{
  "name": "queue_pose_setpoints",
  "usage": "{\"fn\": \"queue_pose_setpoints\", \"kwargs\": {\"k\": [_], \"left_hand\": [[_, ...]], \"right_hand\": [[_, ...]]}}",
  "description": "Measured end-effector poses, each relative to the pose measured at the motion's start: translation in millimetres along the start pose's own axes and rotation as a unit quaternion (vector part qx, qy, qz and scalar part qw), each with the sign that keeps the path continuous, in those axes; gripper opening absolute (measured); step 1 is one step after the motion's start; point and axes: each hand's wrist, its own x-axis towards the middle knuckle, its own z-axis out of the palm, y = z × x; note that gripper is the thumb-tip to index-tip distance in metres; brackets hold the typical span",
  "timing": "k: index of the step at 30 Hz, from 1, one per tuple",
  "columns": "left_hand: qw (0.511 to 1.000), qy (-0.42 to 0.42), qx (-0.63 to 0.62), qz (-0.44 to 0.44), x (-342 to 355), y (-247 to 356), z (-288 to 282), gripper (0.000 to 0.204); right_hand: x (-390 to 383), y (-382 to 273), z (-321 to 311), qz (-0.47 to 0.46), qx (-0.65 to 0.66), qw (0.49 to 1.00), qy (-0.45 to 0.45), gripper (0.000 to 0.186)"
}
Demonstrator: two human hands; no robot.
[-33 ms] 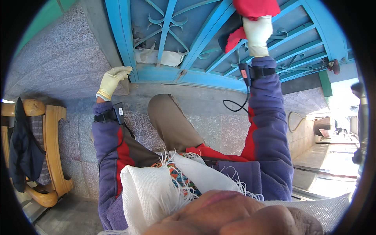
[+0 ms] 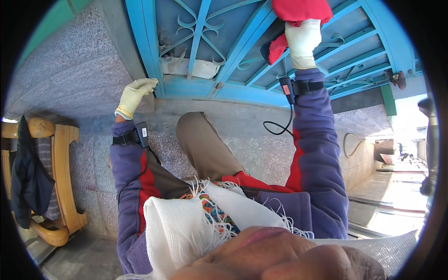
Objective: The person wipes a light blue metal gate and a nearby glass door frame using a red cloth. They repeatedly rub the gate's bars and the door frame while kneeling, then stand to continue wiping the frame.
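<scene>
A blue metal door (image 2: 186, 88) with curled ironwork bars stands before me. My right hand (image 2: 303, 41), in a pale glove, is closed on a red cloth (image 2: 301, 10) against the door's upper right part. One end of the cloth hangs down left of the glove, beside a dark patch; the fingers themselves are mostly hidden by the cloth. My left hand (image 2: 133, 97), gloved likewise, has its fingers pressed together at the lower left corner of the door frame, gripping its edge.
At the left stands a wooden chair (image 2: 67, 172) with a dark garment (image 2: 30, 177) over it. A speckled stone wall (image 2: 65, 74) flanks the door. A hose (image 2: 352, 144) lies along the passage at the right. My bent knee (image 2: 196, 135) is close under the door.
My right hand has shifted a little to the left with the red cloth. The left hand stays at the frame corner.
</scene>
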Motion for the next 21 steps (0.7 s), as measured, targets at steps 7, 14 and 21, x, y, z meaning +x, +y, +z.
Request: {"fn": "queue_pose_setpoints", "kwargs": {"k": [7,14,21], "left_hand": [[1.000,-0.016,0.001,0.004,4,3,7,0.023],[1.000,-0.005,0.007,0.002,-4,3,-3,0.023],[1.000,-0.007,0.018,-0.005,-2,1,0,0.024]], "right_hand": [[-150,-36,25,-0.151,-0.130,0.934,-0.296,0.008],[-198,-11,-9,0.036,0.046,0.929,-0.366,0.035],[-107,12,-62,0.237,0.219,0.942,-0.090,0.045]]}}
